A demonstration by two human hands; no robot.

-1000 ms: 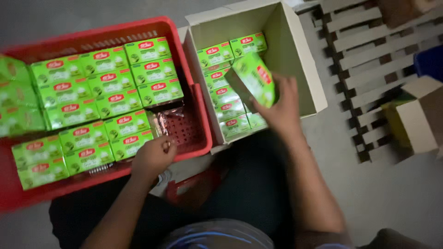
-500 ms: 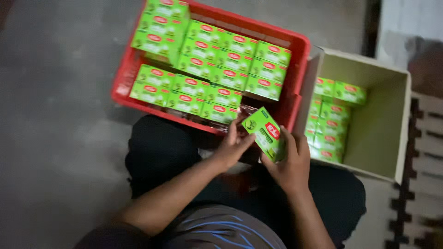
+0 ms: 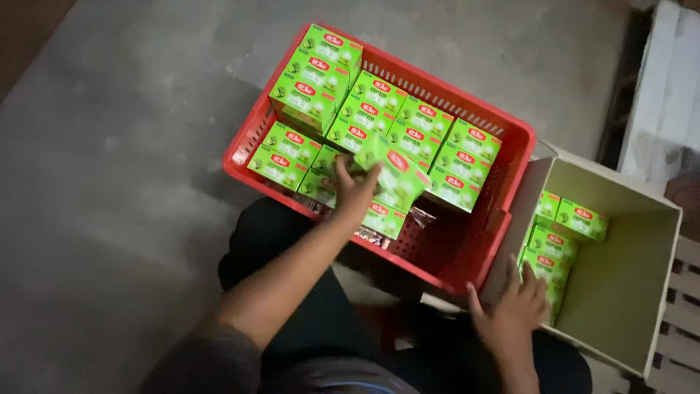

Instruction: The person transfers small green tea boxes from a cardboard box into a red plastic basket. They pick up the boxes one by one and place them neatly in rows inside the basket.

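Observation:
A red plastic crate [image 3: 510, 157] on the floor holds several green boxes [image 3: 408, 120] in rows. My left hand [image 3: 355, 191] reaches into the crate and grips one green box [image 3: 397, 171], which is tilted and blurred above the others. My right hand [image 3: 514, 310] is spread with fingers apart at the near left corner of a white cardboard carton [image 3: 620, 292], resting on the green boxes [image 3: 565, 230] stacked inside along its left wall. It holds nothing.
The crate and carton stand side by side on a grey concrete floor [image 3: 131, 168]. My dark-clothed legs [image 3: 306, 321] are just below them. A white board [image 3: 667, 109] and wooden pallet slats [image 3: 682, 321] lie to the right.
The green box held between both hands before is now in my left hand over the crate. My right hand has let go and moved right to the carton.

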